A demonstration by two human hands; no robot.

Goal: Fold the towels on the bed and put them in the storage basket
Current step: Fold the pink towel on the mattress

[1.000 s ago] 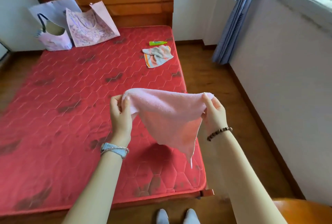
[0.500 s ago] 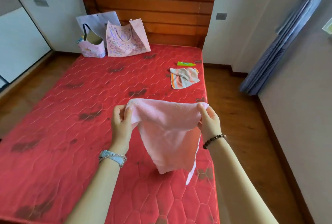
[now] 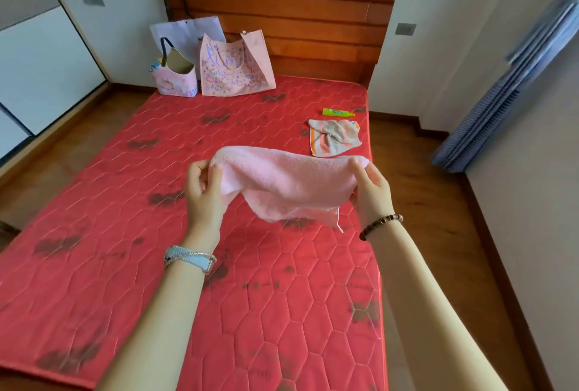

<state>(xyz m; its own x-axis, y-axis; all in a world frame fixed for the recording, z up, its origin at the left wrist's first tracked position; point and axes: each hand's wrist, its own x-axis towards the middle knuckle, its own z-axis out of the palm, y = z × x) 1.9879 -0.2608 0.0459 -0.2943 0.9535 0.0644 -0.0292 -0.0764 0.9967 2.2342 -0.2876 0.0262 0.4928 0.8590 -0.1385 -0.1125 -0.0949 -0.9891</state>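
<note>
A pink towel [image 3: 288,184] hangs stretched in the air above the red mattress [image 3: 131,259]. My left hand [image 3: 205,190] pinches its left corner and my right hand [image 3: 371,190] pinches its right corner. The towel's lower part droops in a fold between them. A second towel [image 3: 333,137], grey with orange stripes, lies crumpled near the mattress's right edge. A small pink storage basket [image 3: 175,79] with a dark handle stands at the head of the bed, left of centre.
A pink printed tote bag [image 3: 233,69] and a white bag [image 3: 185,33] lean on the wooden headboard [image 3: 313,11]. A green tube [image 3: 337,112] lies near the striped towel. Wooden floor runs on both sides; a blue curtain [image 3: 513,83] hangs at right.
The view has lifted and swung left, showing the whole headboard. Both hands have raised the pink towel; its hanging part now looks shorter and wider.
</note>
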